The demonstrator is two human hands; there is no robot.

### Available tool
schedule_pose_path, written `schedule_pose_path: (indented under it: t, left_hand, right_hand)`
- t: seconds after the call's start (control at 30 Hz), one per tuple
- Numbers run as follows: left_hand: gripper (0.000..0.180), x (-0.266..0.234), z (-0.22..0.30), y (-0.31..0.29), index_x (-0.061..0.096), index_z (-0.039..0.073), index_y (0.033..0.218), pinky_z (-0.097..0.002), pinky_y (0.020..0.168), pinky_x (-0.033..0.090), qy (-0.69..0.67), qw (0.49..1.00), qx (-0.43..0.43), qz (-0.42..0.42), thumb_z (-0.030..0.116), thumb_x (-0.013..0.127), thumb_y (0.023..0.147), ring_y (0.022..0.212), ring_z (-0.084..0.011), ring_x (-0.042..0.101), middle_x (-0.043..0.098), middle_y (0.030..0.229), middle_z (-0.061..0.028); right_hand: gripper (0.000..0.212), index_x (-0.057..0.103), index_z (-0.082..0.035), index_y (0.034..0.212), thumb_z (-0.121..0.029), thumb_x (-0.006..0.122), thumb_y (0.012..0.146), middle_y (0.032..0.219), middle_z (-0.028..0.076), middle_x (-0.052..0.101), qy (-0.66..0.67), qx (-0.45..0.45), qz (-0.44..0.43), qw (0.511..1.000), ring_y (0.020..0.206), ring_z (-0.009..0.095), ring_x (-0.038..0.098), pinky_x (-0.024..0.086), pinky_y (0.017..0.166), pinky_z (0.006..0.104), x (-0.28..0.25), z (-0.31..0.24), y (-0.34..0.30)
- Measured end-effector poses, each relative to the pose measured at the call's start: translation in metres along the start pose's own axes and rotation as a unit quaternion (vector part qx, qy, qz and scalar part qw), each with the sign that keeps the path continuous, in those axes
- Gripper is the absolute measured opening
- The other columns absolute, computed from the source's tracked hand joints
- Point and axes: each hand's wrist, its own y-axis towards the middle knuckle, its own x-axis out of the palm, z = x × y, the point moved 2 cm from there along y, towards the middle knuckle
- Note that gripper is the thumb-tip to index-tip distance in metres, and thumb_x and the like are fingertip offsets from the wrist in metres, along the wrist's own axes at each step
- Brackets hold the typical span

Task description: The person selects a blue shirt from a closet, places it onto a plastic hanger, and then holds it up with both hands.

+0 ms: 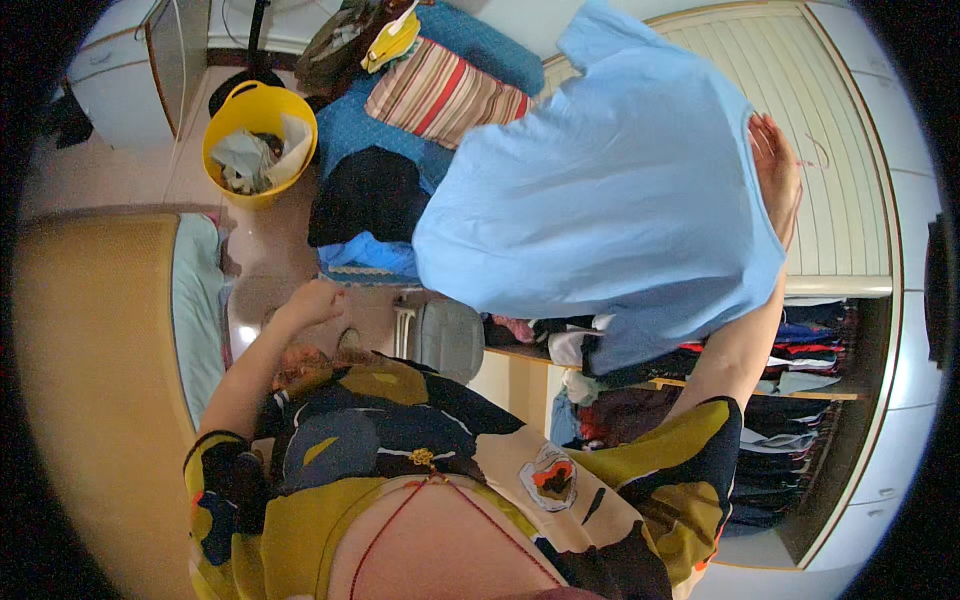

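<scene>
- Right hand (775, 175) lifts the light blue shirt (610, 190) in front of the wardrobe shelves (790, 390), fingers mostly straight against the fabric.
- Left hand (312, 300), loosely curled and empty, hangs away from the shirt; folding probably needs it.

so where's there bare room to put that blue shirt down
Bare floor shows between the yellow tub and the bed edge. The blue mat is crowded with a black garment and striped pillow. The wardrobe shelves are packed. The right hand holds the light blue shirt.
</scene>
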Motion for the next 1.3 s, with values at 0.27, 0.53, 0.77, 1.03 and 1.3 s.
schedule_pose_path:
  t: [0.27,0.53,0.77,1.03,1.3]
  left_hand:
    - [0.031,0.005,0.01,0.017,0.062,0.008,0.101,-0.0421,0.078,0.047,-0.003,0.994,0.104,-0.017,0.023,0.058,0.074,0.09,-0.0335,0.058,0.063,0.094,-0.0158]
    - [0.031,-0.004,0.033,0.049,0.059,0.002,0.099,-0.042,0.08,0.046,-0.1,0.985,0.138,-0.02,0.02,0.059,0.074,0.092,-0.0347,0.058,0.061,0.095,-0.021]
    - [0.054,-0.092,0.121,0.085,0.045,0.006,0.124,-0.0421,0.102,0.028,-0.108,0.929,0.249,0.249,0.025,0.061,0.077,0.122,-0.0345,0.034,0.038,0.133,-0.0175]
    - [0.06,-0.078,0.249,0.059,0.042,0.018,0.127,-0.0502,0.096,0.031,0.032,0.851,0.509,0.123,0.042,0.061,0.075,0.121,-0.0309,0.035,0.036,0.134,-0.0089]
    - [0.048,0.012,0.131,0.079,0.06,0.014,0.11,-0.0443,0.08,0.047,0.214,0.92,0.234,-0.228,0.033,0.072,0.067,0.096,-0.0301,0.059,0.064,0.1,-0.0091]
  right_hand:
    - [0.039,0.045,0.0,0.123,-0.025,0.041,0.093,0.128,0.016,0.044,0.015,0.024,0.014,0.999,0.119,0.022,0.042,0.034,0.101,0.0353,-0.014,-0.037,-0.024]
    - [0.038,0.043,-0.004,0.126,-0.022,0.036,0.093,0.131,0.014,0.043,0.018,0.012,-0.005,1.0,0.124,0.022,0.037,0.031,0.104,0.0366,-0.02,-0.058,-0.017]
    - [0.044,0.037,-0.003,0.13,-0.028,0.037,0.093,0.134,0.013,0.039,-0.04,-0.008,0.006,0.999,0.124,0.023,0.037,0.026,0.106,0.0365,-0.013,-0.078,-0.022]
    - [0.048,0.035,0.0,0.13,-0.03,0.039,0.092,0.135,0.018,0.037,-0.023,0.009,0.015,1.0,0.125,0.025,0.035,0.026,0.106,0.0353,0.017,-0.094,0.008]
    - [0.046,0.033,-0.001,0.132,-0.025,0.038,0.093,0.135,0.015,0.037,-0.18,-0.077,0.003,0.981,0.125,0.022,0.036,0.028,0.107,0.0339,0.012,-0.108,-0.008]
